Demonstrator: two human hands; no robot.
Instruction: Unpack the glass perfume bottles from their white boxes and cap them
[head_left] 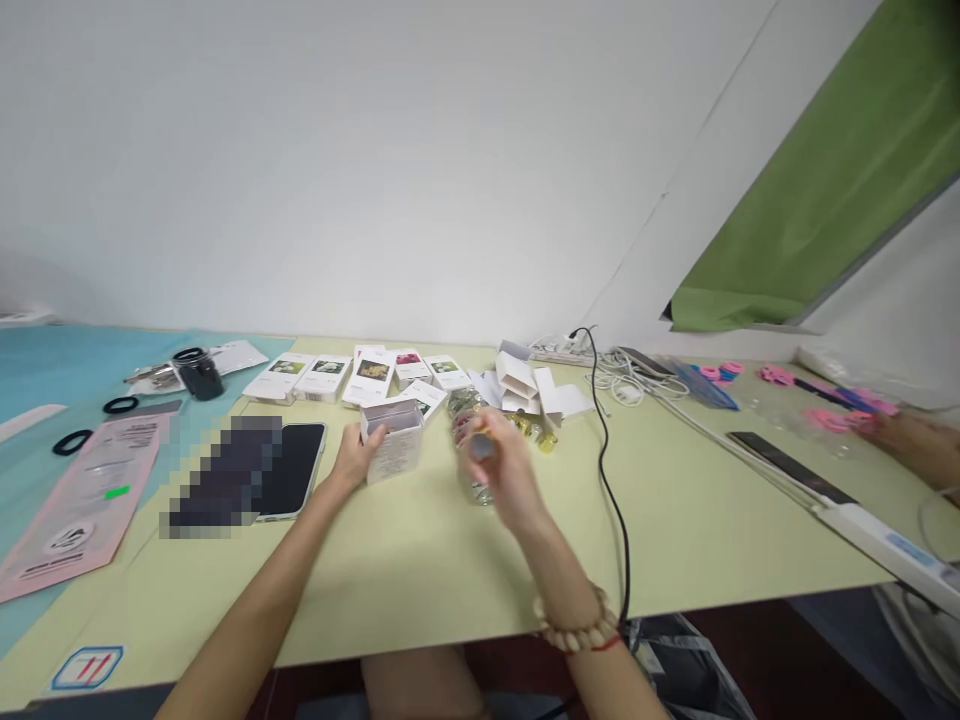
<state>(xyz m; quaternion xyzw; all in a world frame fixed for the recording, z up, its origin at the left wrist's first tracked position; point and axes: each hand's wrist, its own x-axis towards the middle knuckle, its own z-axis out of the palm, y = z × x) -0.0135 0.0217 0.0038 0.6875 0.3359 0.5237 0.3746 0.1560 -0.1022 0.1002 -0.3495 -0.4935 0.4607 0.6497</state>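
Observation:
My left hand grips the side of a white carton, whose top is open toward me. My right hand is closed around a small round-ended thing with a grey face; motion blur hides its kind. Under and behind that hand lie several clear glass-like pieces, partly covered by my fingers. Just right of it are small yellow-gold pieces. Behind the carton, several closed white boxes with flower pictures lie in a group.
Opened white cartons lie behind my right hand. A black cable crosses the table to the right. A phone, a black jar and a pink packet are left. Another person's hand is at far right.

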